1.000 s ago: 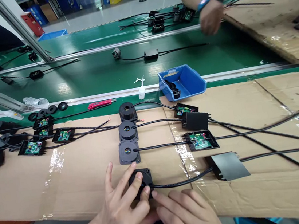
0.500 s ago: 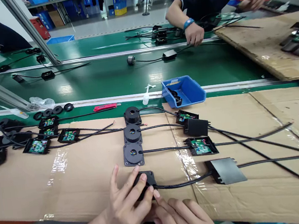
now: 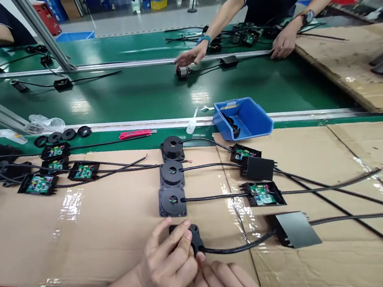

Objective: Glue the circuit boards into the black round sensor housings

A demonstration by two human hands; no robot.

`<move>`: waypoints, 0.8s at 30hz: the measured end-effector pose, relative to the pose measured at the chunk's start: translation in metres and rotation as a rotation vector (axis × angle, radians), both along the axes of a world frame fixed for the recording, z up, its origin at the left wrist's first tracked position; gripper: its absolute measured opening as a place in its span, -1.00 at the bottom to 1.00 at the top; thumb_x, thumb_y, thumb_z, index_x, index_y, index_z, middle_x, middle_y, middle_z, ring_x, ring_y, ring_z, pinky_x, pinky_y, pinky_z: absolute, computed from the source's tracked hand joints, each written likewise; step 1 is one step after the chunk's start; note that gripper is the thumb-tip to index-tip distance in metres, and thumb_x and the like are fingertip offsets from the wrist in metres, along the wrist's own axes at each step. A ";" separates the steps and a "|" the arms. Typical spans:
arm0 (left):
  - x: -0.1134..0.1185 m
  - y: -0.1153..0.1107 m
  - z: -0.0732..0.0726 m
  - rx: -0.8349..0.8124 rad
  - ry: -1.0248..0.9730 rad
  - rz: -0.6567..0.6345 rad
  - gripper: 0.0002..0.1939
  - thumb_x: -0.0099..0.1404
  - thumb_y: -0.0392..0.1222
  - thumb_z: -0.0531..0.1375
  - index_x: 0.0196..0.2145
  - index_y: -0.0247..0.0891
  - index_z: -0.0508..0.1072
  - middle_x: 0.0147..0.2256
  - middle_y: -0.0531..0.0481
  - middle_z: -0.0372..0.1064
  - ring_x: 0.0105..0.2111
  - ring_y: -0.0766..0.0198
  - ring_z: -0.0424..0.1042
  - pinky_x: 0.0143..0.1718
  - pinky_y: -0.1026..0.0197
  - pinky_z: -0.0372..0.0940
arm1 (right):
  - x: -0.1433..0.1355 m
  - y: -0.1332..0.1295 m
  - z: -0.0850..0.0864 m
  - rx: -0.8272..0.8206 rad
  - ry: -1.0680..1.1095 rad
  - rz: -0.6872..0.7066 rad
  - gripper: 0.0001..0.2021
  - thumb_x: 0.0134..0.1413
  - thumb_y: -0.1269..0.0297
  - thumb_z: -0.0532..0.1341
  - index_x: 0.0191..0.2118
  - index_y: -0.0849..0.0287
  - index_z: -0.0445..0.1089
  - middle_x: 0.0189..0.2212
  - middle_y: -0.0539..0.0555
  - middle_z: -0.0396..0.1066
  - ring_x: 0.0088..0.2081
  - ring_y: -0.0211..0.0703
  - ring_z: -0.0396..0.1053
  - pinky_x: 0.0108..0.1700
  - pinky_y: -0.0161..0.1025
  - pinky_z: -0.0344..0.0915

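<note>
My left hand (image 3: 171, 259) is closed at the nearest black square housing (image 3: 196, 237), its fingers pinched over the part's middle and covering much of it. Beside it, my right hand (image 3: 226, 282) has its fingers curled, the thumb and index tips meeting at the housing's lower edge. Whatever is between the fingertips is too hidden to name. A black cable runs right from this housing to a box with a grey cover (image 3: 296, 229). Above stand three similar round-topped housings (image 3: 173, 201), cabled to boxes, one of them showing a green circuit board (image 3: 263, 193).
A blue bin (image 3: 242, 118) with black rings stands behind the cardboard (image 3: 117, 224). A red cutter (image 3: 137, 134), black rings (image 3: 68, 134) and a small white bottle (image 3: 192, 124) lie nearby. More cabled boards are at left. Across the green belt, a person's hands (image 3: 192, 56) handle a cabled part.
My left fingers have drawn together over the housing. The person opposite has reached left to the cylindrical part, and a second hand now rests by its cable. The view has shifted slightly.
</note>
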State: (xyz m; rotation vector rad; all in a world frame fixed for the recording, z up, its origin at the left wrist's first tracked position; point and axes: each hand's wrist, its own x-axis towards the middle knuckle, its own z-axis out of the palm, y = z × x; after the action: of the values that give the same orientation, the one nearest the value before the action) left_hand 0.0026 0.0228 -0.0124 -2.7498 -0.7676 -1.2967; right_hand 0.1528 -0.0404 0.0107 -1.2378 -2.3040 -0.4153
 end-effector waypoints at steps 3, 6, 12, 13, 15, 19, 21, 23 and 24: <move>-0.010 0.000 -0.002 -0.105 -0.028 -0.050 -0.80 0.46 -0.34 0.05 -0.26 -0.38 0.46 -0.27 -0.17 0.59 -0.02 0.11 0.56 0.25 -0.06 0.27 | 0.013 -0.001 0.005 -0.074 0.059 0.068 -0.63 0.26 0.63 -0.03 -0.24 0.34 0.53 -0.38 0.19 0.60 -0.48 -0.19 0.44 -0.46 -0.23 0.26; -0.014 -0.008 -0.007 -0.282 -0.100 -0.049 -0.74 0.43 -0.18 0.17 -0.02 -0.41 0.36 -0.18 -0.29 0.52 -0.04 0.09 0.56 0.00 0.08 0.50 | 0.029 -0.011 -0.001 -0.264 0.370 0.129 -0.77 0.26 0.55 0.08 -0.20 0.26 0.49 -0.30 0.16 0.61 -0.38 -0.16 0.52 -0.35 -0.28 0.42; 0.010 -0.029 -0.011 -0.348 -0.381 0.009 -0.43 0.28 -0.26 0.34 0.16 -0.27 0.23 -0.12 -0.18 0.37 -0.04 0.12 0.49 -0.01 0.06 0.50 | 0.022 -0.030 -0.022 -0.768 0.886 -0.115 -0.52 0.34 0.23 0.11 0.31 0.15 0.15 0.06 0.20 0.48 0.02 -0.10 0.51 -0.01 -0.26 0.49; 0.014 -0.032 -0.007 -0.315 -0.403 0.008 -0.43 0.29 -0.28 0.32 0.19 -0.25 0.22 -0.11 -0.17 0.35 -0.03 0.13 0.47 0.01 0.05 0.49 | 0.017 -0.031 -0.022 -0.792 0.937 -0.110 -0.47 0.35 0.21 0.09 0.37 0.12 0.06 0.19 0.22 0.37 0.17 -0.07 0.39 0.13 -0.17 0.41; 0.017 -0.036 0.005 -0.336 -0.368 0.033 -0.41 0.31 -0.27 0.31 0.23 -0.24 0.22 -0.07 -0.19 0.31 0.01 0.13 0.43 0.04 0.05 0.46 | 0.010 -0.031 -0.020 -0.844 1.076 -0.107 -0.46 0.38 0.19 0.06 0.40 0.04 0.00 0.32 0.15 0.20 0.31 -0.08 0.20 0.26 -0.10 0.26; 0.007 -0.035 0.032 -0.841 -0.175 0.002 -0.26 0.32 0.13 0.24 0.32 -0.27 0.18 0.21 -0.35 0.20 0.23 -0.06 0.26 0.16 -0.06 0.36 | 0.015 -0.029 -0.015 -0.949 1.266 -0.092 -0.51 0.39 0.13 0.02 0.37 -0.10 0.06 0.35 0.03 0.15 0.34 -0.11 0.13 0.32 -0.07 0.17; 0.001 -0.028 0.040 -1.164 -0.169 -0.089 -0.40 0.46 0.12 0.05 0.34 -0.17 0.17 0.27 -0.25 0.21 0.26 -0.02 0.25 0.17 -0.05 0.36 | 0.020 -0.031 -0.015 -0.965 1.280 -0.067 -0.51 0.38 0.10 0.03 0.37 -0.10 0.09 0.35 0.03 0.14 0.36 -0.09 0.10 0.33 -0.02 0.14; 0.000 -0.019 0.043 -1.414 -0.171 -0.162 -0.52 0.52 -0.03 -0.02 0.33 -0.08 0.18 0.26 -0.12 0.27 0.21 0.06 0.34 0.14 0.01 0.40 | 0.023 -0.033 -0.016 -0.961 1.274 -0.057 -0.50 0.37 0.09 0.05 0.36 -0.10 0.10 0.35 0.05 0.14 0.36 -0.05 0.10 0.33 0.04 0.12; 0.000 -0.015 0.044 -1.481 -0.159 -0.184 -0.53 0.52 -0.07 0.01 0.33 -0.07 0.19 0.25 -0.09 0.27 0.20 0.07 0.36 0.14 0.01 0.39 | 0.024 -0.035 -0.016 -0.967 1.267 -0.059 -0.50 0.37 0.09 0.05 0.36 -0.10 0.10 0.35 0.05 0.13 0.36 -0.03 0.10 0.33 0.07 0.12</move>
State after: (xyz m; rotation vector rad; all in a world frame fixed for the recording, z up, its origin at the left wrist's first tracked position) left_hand 0.0026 0.0083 0.0320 -3.7396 -2.2666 -1.1878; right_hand 0.1769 -0.0751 -0.0056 -1.3139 -1.2477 1.2637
